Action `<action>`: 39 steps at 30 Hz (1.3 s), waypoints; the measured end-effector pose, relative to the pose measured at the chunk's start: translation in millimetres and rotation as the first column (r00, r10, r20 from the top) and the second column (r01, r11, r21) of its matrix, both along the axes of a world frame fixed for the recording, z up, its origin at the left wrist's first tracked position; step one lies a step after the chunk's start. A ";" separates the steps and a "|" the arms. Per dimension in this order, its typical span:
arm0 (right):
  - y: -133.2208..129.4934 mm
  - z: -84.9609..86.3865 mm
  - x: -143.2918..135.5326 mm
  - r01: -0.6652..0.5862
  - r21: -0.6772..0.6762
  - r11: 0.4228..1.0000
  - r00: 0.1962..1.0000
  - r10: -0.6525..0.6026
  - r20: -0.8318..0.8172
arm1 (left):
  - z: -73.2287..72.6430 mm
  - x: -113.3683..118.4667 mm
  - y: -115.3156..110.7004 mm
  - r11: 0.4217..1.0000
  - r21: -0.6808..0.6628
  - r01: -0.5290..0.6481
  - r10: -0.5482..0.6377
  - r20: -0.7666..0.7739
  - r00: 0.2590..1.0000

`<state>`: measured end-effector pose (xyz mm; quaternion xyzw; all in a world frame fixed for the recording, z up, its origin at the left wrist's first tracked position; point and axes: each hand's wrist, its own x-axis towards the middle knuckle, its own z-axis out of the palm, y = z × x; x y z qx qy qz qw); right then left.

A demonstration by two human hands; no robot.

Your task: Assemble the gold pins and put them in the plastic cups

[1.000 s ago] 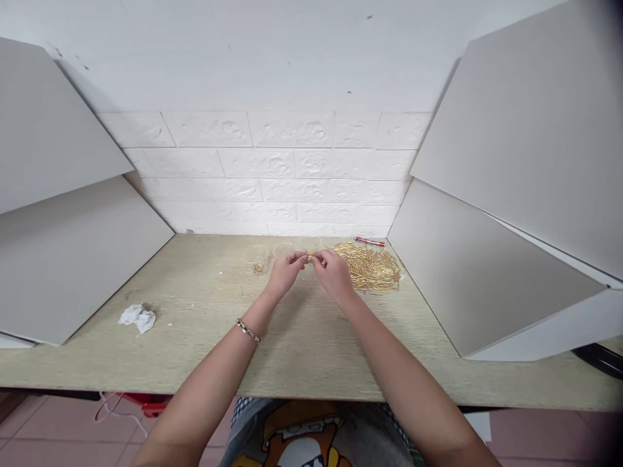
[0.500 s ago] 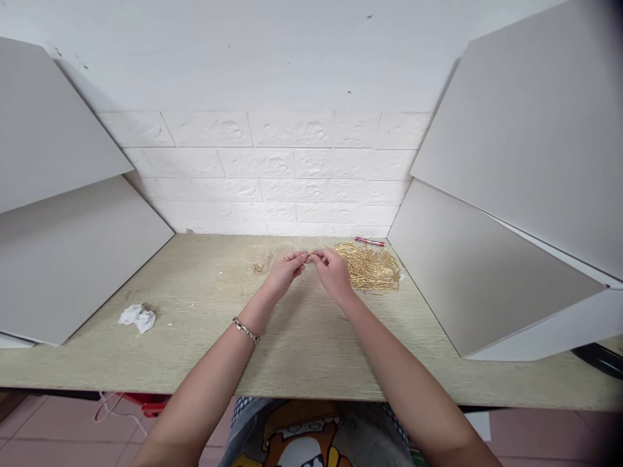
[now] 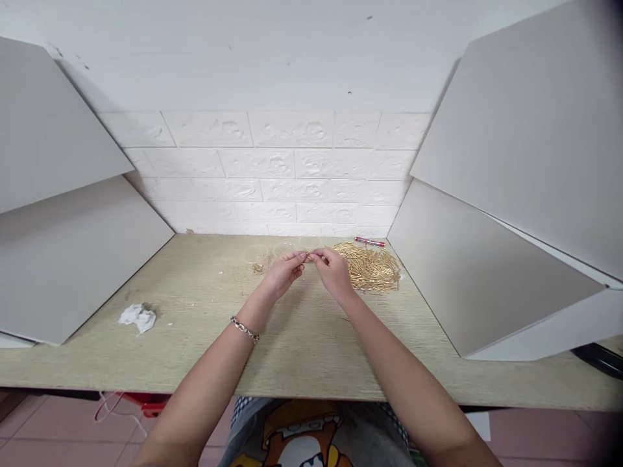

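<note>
My left hand (image 3: 286,271) and my right hand (image 3: 331,269) meet fingertip to fingertip above the table, both closed in a pinch. Between them shows a tiny gold-coloured piece (image 3: 308,257), too small and too covered by fingers to name. Just right of my right hand lies a wide pile of thin gold-coloured metal tubes (image 3: 372,267). To the left of my left hand sits a little heap of small gold bits (image 3: 257,268). Shallow clear round dishes (image 3: 255,253) stand behind my hands, partly hidden by them.
A red pen-like tube (image 3: 370,242) lies behind the pile, near the brick-patterned wall (image 3: 277,162). A crumpled white tissue (image 3: 137,317) rests on the left of the table (image 3: 195,350). Grey-white panels (image 3: 506,259) flank both sides.
My hands stay nearly in place, fingertips still together. My left wrist has shifted very slightly left.
</note>
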<state>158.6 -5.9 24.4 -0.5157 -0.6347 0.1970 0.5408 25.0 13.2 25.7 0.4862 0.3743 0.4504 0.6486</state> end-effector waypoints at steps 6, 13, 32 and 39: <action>0.3 -0.5 -0.6 0.004 -0.002 1.000 1.000 -0.004 -0.019 | 0.8 0.3 -1.2 0.999 -0.028 0.015 -0.014 0.044 0.999; -1.0 0.2 -0.4 -0.004 -0.001 1.000 1.000 0.004 -0.010 | -0.1 -0.6 0.2 0.999 0.023 0.022 -0.021 -0.020 1.000; 5.2 -9.3 4.0 -0.022 0.132 0.991 0.985 -0.001 0.175 | 1.0 3.2 2.7 0.953 0.296 -0.068 0.159 -0.294 0.943; 5.9 -10.1 4.2 -0.030 0.148 0.988 0.980 0.000 0.198 | -2.2 4.3 3.7 0.945 0.313 -0.092 0.188 -0.292 0.938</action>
